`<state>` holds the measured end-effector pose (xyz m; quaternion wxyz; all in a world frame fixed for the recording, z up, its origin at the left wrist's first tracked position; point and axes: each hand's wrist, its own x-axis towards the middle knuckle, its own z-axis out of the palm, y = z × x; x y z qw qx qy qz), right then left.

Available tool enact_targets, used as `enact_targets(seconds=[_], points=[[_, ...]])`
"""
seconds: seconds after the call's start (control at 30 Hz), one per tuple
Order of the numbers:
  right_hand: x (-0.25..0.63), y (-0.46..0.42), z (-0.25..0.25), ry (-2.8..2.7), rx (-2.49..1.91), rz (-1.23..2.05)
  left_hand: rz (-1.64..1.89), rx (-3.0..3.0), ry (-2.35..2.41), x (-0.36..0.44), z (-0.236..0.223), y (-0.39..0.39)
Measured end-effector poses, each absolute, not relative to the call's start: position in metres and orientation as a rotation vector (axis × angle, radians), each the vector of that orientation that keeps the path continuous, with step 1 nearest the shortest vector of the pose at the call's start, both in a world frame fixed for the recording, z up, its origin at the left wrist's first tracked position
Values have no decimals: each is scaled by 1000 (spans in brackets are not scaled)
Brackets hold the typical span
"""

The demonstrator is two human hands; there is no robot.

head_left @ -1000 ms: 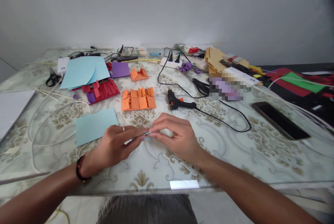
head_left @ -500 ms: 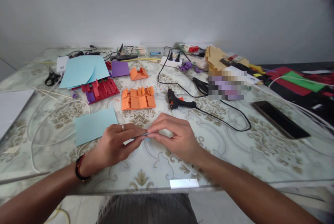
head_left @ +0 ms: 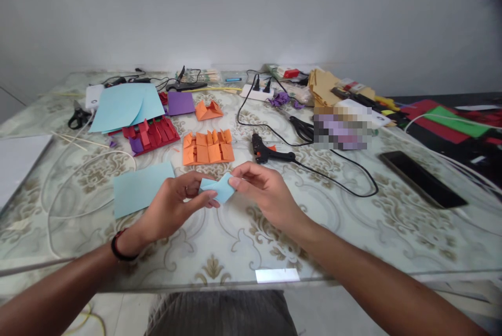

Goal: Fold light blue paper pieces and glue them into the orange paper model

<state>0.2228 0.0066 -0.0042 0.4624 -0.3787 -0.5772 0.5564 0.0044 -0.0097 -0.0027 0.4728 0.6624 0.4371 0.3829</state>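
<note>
The left hand point(head_left: 172, 203) is clamping thumb and fingers on the left end of a folded light-blue paper point(head_left: 224, 189), and the right hand point(head_left: 266, 187) is pinching its right end, up over the table point(head_left: 235, 268), near the middle! Just left, a flat blue sheet point(head_left: 139, 189) is lying; beyond, a folded orange strip point(head_left: 203, 154) is resting, a black glue gun point(head_left: 274, 155) is sitting to its right, and well right, a phone point(head_left: 421, 179) is lying.

Table point(head_left: 176, 268) with brown floral pattern, light-blue sheet point(head_left: 141, 189), black glue gun point(head_left: 272, 154), dark phone point(head_left: 421, 179)
</note>
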Motion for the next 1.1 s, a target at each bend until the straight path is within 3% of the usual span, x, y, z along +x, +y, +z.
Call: enact_targets(seconds=[0.33, 1.1], points=[[222, 5, -7, -1561, -982, 1475, 954, 1589, 1046, 1, -5, -5], [219, 1, -4, -1619, -1024, 1355, 913, 1688, 1085, 2, 7, -5]])
